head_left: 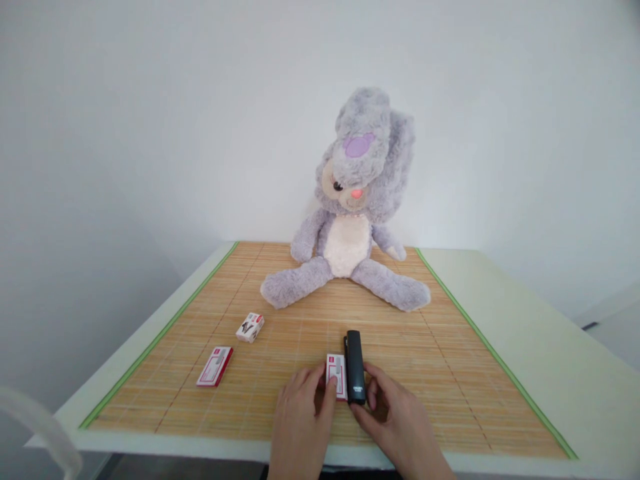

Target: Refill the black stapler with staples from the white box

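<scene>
Black stapler (pixel 355 363) lies on the bamboo mat (pixel 290 347) at the near side of the desk (pixel 550 320), in front of you. Its long axis runs away from you, far end leaning slightly left, lettered end toward you. White-and-red box (pixel 337 368) sits right along its left side, long axis about parallel. Your right hand (pixel 397 417) has its fingers closed on the stapler, index at the right side, thumb at the near end. Your left hand (pixel 303 420) is partly curled, small gap between thumb and index, thumb over the box's left edge; can't tell if the fingers grip it. Second red-edged box (pixel 215 367) lies well left, far end angled right; smaller carton (pixel 250 327) beyond it. Plush rabbit (pixel 347 247) sits behind, facing you.
</scene>
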{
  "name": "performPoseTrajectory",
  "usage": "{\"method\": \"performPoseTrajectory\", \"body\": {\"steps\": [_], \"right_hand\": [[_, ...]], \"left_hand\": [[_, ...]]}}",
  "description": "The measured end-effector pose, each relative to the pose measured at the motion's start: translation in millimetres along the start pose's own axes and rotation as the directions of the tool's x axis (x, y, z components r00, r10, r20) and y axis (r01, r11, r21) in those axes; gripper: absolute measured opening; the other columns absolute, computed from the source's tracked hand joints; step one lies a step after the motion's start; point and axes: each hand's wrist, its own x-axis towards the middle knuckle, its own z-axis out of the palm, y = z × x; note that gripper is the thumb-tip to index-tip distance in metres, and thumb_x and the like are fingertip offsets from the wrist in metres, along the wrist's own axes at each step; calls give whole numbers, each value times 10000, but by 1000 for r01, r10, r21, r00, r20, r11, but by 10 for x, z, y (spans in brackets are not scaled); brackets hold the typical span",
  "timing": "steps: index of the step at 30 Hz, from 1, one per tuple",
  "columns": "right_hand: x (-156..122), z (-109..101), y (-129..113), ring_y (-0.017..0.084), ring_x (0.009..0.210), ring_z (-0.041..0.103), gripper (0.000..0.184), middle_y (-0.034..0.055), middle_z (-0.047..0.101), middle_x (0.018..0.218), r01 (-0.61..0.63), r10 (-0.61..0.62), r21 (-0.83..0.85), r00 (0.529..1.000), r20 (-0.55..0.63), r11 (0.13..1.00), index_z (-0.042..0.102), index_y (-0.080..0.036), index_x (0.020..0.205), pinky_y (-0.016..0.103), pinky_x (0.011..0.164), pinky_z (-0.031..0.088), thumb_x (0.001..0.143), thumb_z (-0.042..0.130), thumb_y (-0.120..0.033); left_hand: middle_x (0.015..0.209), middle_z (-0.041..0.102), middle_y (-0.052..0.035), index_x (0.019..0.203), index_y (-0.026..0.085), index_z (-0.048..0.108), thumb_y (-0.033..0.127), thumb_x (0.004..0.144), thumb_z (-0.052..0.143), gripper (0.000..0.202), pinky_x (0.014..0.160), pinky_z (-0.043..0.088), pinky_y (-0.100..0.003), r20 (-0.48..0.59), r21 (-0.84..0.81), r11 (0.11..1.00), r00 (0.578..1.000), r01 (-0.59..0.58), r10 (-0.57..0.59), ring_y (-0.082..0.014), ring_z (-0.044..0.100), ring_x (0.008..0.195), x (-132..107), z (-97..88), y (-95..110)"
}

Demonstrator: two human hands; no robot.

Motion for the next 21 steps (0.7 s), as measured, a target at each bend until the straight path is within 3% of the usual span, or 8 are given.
{"method": "performPoseTrajectory", "body": {"steps": [10, 21], "right_hand": [[-23, 1, -25, 189, 753, 651, 546, -30, 650, 794, 11, -11, -1, 1000, -4, 1000, 573, -252, 1357, 292, 721, 492, 819, 665, -269], [-7, 19, 39, 196, 774, 667, 553, -20, 676, 806, -6, 6, 31, 1000, 10, 999, 599, -254, 1359, 289, 723, 502, 811, 672, -286]], "left_hand": [[1072, 719, -81, 1124, 280, 722, 491, 1019, 413, 389, 939, 513, -466, -19, 17, 1000, 1000, 24, -24, -280, 670, 1029, -74, 61, 100], [1098, 721, -94, 1218, 284, 691, 509, 1026, 406, 411, 903, 549, -434, -29, 20, 1000, 999, -23, 23, -276, 688, 1046, -101, 99, 78]]}}
